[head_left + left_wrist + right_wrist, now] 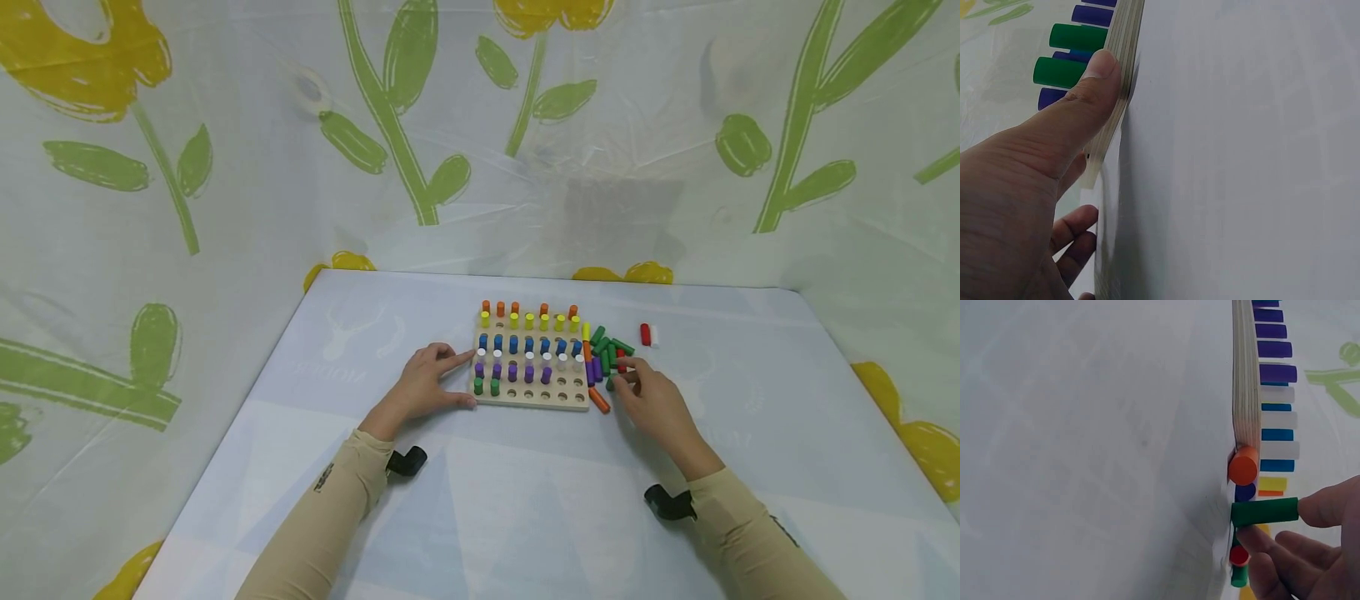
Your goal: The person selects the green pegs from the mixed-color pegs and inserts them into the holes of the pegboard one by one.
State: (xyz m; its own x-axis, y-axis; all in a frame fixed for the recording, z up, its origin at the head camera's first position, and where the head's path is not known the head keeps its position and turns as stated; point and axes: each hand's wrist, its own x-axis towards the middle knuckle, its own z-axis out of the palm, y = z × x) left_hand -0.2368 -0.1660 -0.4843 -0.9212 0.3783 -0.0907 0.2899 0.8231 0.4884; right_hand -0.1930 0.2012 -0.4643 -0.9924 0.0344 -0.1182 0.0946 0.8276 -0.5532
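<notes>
A wooden pegboard lies on the table with rows of orange, yellow, blue, white, purple and green pegs upright in its holes. My left hand is at its left side, the index finger at the left edge. In the left wrist view the thumb presses the board's front edge, close to two green pegs. To the right of the board, my right hand pinches a green peg, thumb at its upper end and fingers near its lower end. This peg stands upright among the loose ones.
Loose pegs lie heaped along the board's right side, among them green pegs, purple pegs and an orange peg. Farther right lie a red peg and a white peg. A flower-printed curtain stands behind the table.
</notes>
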